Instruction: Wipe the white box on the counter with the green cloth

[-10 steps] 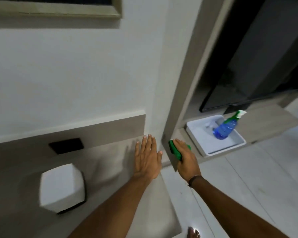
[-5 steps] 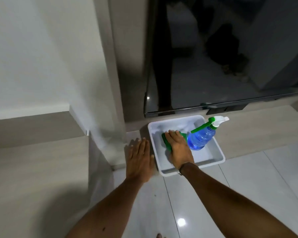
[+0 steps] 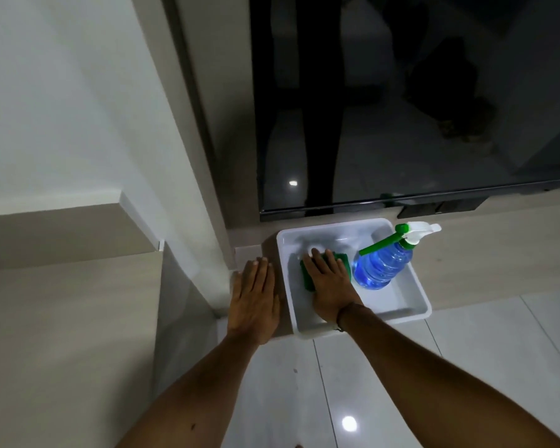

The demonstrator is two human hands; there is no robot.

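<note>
A white open box (image 3: pixel 414 305) sits on a low wooden counter (image 3: pixel 498 263) under a dark screen. My right hand (image 3: pixel 332 286) lies flat inside the box, pressing the green cloth (image 3: pixel 307 278) against its floor; the cloth shows at the hand's left side and past the fingertips. My left hand (image 3: pixel 254 299) rests flat with fingers apart on the counter just left of the box, holding nothing. A blue spray bottle (image 3: pixel 383 263) with a green and white trigger leans in the box's far right corner, close to my right hand.
A large dark screen (image 3: pixel 417 101) hangs just above the box. A wall corner and pale pillar (image 3: pixel 188 176) stand to the left. A higher wooden surface (image 3: pixel 62 334) fills the lower left. Glossy white floor tiles (image 3: pixel 466 367) lie below the counter edge.
The view has swung right from the higher surface to the white box. My right hand with the cloth moved from the counter's corner into the box; my left hand moved beside the box.
</note>
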